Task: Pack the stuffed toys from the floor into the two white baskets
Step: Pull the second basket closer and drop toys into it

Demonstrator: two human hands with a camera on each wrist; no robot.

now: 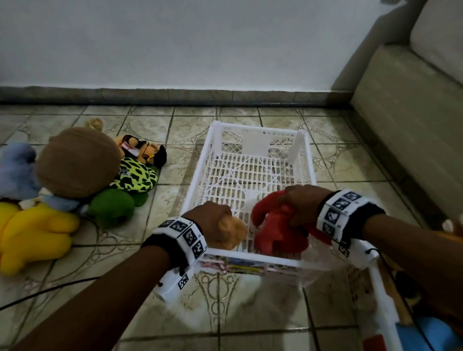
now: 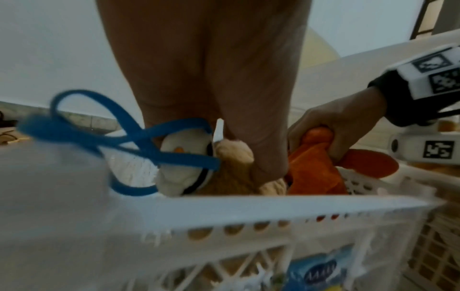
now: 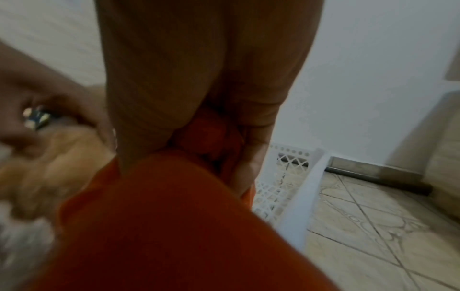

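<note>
Over the white basket (image 1: 305, 153), left hand (image 1: 208, 218) fingers curl around a tan toy (image 1: 233, 231); at its 3 o'clock, right hand (image 1: 301, 204) fingers clench a red toy (image 1: 272, 227).

Beige sofa (image 1: 422, 101) against white wall (image 1: 187, 36); black cable (image 1: 41, 294) across tiled floor (image 1: 236, 339).

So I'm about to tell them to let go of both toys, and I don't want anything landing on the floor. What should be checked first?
1. Left hand holds the tan toy: ok.
2. Right hand holds the red toy: ok.
3. Both toys are over the basket, inside its rim: ok.
4. Bare basket floor beyond the toys: ok.
5. Blue strap clear of the rim: cannot tell.
6. Toys touching the basket floor: cannot tell.
</note>
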